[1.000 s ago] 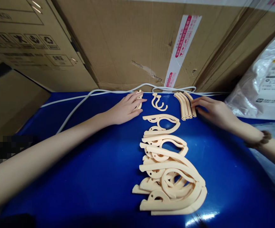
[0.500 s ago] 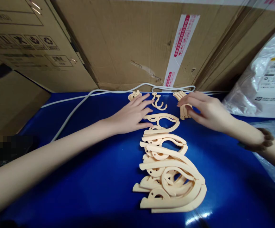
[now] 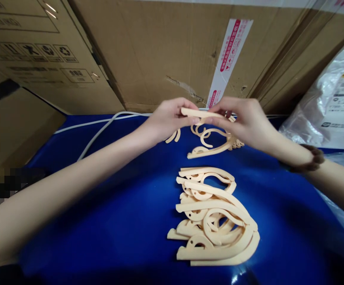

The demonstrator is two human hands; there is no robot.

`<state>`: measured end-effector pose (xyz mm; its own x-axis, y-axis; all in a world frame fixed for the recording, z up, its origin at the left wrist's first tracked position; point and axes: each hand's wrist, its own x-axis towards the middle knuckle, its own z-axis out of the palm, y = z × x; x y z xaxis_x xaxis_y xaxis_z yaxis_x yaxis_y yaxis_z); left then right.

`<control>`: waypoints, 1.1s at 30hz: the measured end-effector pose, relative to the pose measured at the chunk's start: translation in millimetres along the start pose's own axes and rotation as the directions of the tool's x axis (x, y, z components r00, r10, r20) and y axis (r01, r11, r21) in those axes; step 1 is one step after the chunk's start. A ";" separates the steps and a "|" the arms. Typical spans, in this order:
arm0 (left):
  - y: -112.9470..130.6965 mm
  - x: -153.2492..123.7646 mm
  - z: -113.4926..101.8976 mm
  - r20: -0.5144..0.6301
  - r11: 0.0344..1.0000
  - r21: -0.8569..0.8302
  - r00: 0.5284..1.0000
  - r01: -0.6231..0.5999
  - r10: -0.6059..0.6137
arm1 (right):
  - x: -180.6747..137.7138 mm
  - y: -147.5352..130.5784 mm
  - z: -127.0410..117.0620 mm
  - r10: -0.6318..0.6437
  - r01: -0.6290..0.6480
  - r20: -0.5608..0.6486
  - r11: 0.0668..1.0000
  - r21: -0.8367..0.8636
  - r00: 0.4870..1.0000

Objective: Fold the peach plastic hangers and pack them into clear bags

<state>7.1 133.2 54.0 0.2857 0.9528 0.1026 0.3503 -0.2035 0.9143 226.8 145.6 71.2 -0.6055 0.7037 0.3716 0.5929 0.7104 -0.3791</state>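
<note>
Both hands hold one cream plastic hanger frame (image 3: 209, 134) lifted above the blue table (image 3: 115, 206). My left hand (image 3: 168, 118) pinches the left end of its top bar. My right hand (image 3: 244, 120) grips the right side, fingers closed around it. The frame's curved lower part hangs down toward the table. Below the hands, a row of overlapping cream hanger frames (image 3: 215, 215) lies on the table and runs toward me. Small loose cream pieces (image 3: 173, 136) lie under my left hand, and more cream strips (image 3: 237, 142) peek out under my right hand.
Large cardboard boxes (image 3: 160, 55) stand along the table's far edge, one with red-and-white tape (image 3: 228, 59). A white cable (image 3: 100, 128) runs along the back of the table. Clear plastic bags (image 3: 335, 95) are piled at the right. A dark bead bracelet (image 3: 306, 160) is on my right wrist.
Both hands left the small piles at the back, met at the farthest hanger frame of the row and lifted it off the table between them.
</note>
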 end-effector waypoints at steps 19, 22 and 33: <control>34.7 -5.0 1.9 -0.045 0.666 0.720 0.945 -0.195 0.325 | 19.3 -17.1 -31.5 0.161 -0.108 0.075 0.876 -0.471 0.984; 18.4 -4.2 -3.4 -0.038 0.652 0.737 0.953 -0.177 0.302 | 18.2 1.3 -40.3 0.246 -0.242 -0.014 0.938 -0.249 0.969; -56.2 30.9 -36.6 -0.214 0.688 0.713 0.976 0.134 0.033 | -2.5 11.0 -40.9 0.538 -0.377 -0.083 0.685 0.623 0.839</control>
<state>-36.4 182.3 20.1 0.0990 0.9718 0.2140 0.9153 -0.1733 0.3636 256.5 152.0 100.8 -0.1450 0.9732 0.1787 0.3036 0.2156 -0.9281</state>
